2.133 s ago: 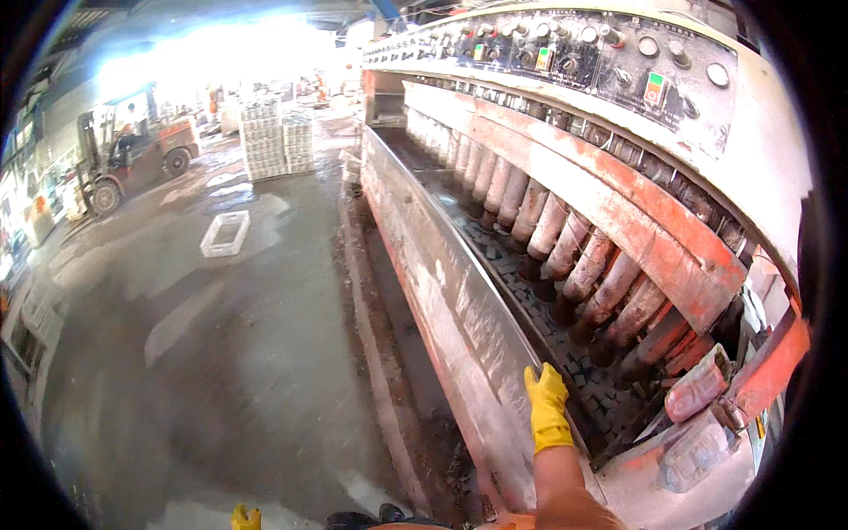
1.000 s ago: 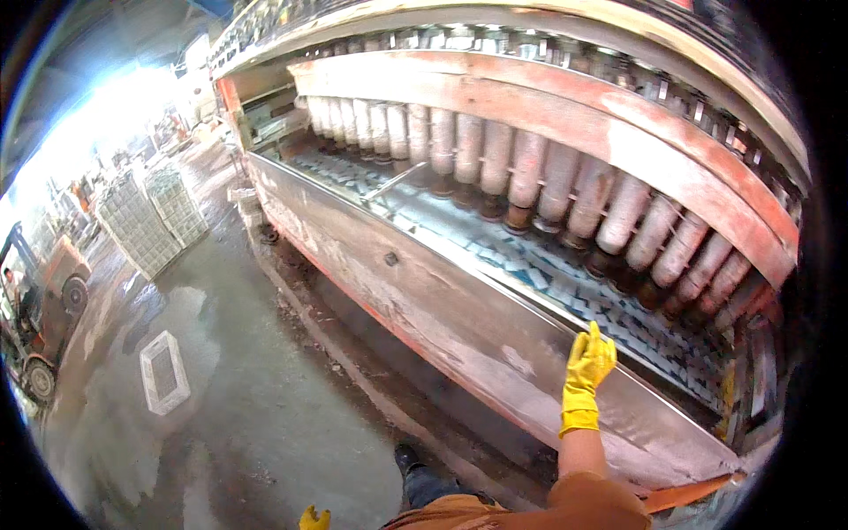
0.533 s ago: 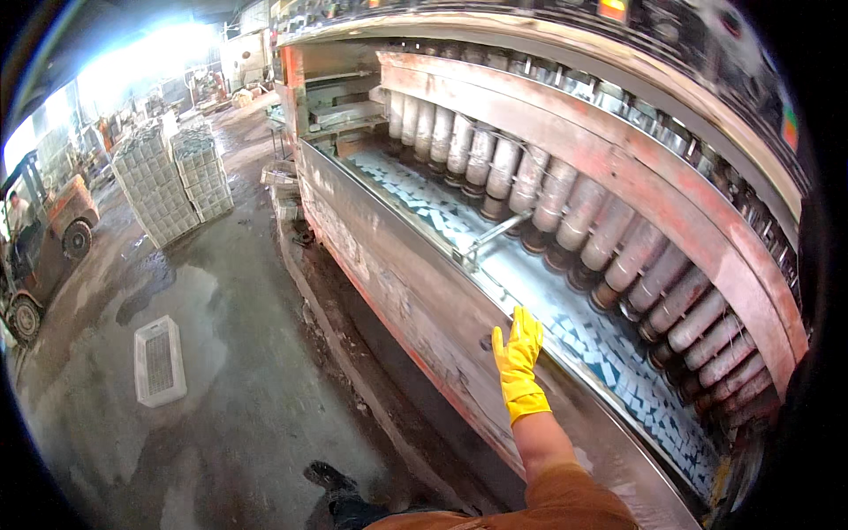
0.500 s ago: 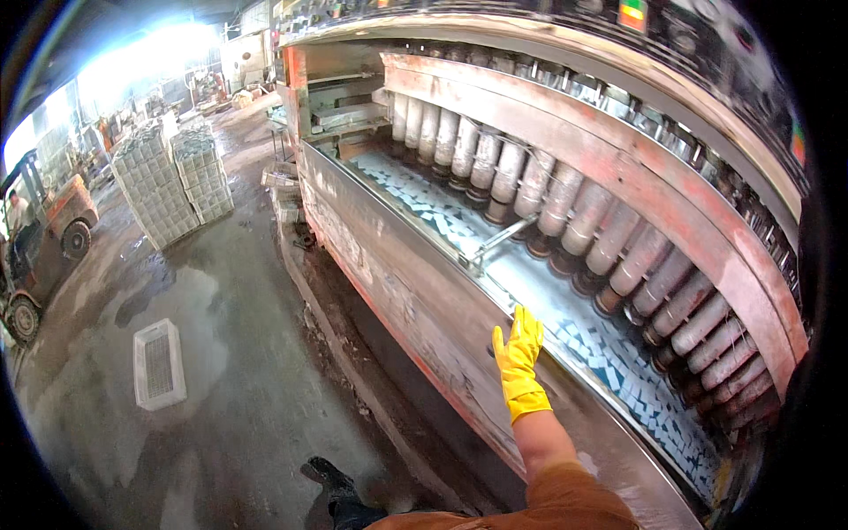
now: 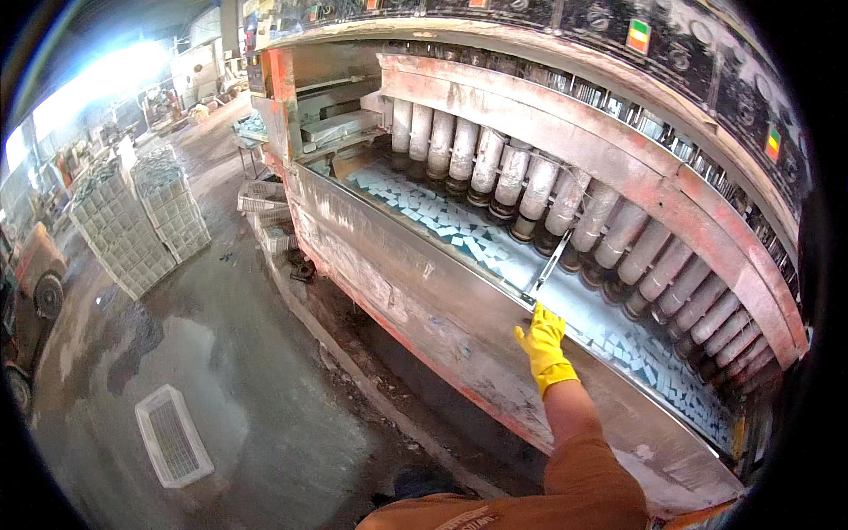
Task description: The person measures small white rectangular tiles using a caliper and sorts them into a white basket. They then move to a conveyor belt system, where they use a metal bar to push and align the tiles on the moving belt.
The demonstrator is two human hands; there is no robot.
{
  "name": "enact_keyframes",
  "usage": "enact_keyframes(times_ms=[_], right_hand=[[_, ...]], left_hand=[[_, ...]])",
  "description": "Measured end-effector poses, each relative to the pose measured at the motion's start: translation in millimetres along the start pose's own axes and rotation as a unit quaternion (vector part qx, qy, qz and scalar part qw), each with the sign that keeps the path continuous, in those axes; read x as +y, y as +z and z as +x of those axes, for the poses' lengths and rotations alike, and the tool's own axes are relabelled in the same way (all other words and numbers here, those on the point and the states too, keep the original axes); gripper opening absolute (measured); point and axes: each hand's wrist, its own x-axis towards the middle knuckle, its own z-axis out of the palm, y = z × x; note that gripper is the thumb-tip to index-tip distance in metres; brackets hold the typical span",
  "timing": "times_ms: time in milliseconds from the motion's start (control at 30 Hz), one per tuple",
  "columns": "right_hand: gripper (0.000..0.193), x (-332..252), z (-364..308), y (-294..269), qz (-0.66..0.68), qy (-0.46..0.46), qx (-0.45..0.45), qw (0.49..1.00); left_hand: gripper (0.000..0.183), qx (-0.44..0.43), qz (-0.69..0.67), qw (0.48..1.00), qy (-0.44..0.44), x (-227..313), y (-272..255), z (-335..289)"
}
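My right hand, in a yellow rubber glove, reaches out to the near rim of a long machine. Its fingers are stretched forward with the thumb apart, and the fingertips are at the rim, beside the foot of a thin metal bar. Whether they touch the bar I cannot tell. Beyond the rim, many pale, flat pieces lie scattered over a wet bed. A row of upright cylinders stands above them. My left hand is out of view.
A white plastic crate lies on the wet floor to the left. Tall stacks of crates stand farther back, near a forklift at the left edge. A raised kerb runs along the machine's base.
My gloved hand has come closer to the foot of the metal bar. The view has shifted, so the floor crate appears lower and the forklift is partly cut off.
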Motion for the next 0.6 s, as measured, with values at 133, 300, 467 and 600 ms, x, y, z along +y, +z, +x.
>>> enact_keyframes(times_ms=[133, 300, 467, 600], right_hand=[[0.092, -7.9, 18.2, -8.9, -0.025, 0.019, -0.016, 0.999], [0.084, -77.1, 84.9, 15.3, -0.009, -0.067, 0.025, 0.997], [0.067, -229.4, 165.2, 25.9, 0.040, -0.078, -0.052, 0.995], [0.068, -341.2, 234.3, 35.3, 0.093, -0.081, -0.134, 0.983]], left_hand=[[0.066, -0.017, 0.007, 0.999, 0.049, 36.4, -19.6, 95.9], [0.067, -0.059, 0.012, 0.995, 0.078, 99.4, -10.2, 185.7], [0.067, -0.106, 0.039, 0.993, 0.026, 144.5, -0.6, 239.6], [0.068, -0.129, 0.053, 0.990, -0.011, 177.5, -6.4, 293.4]])
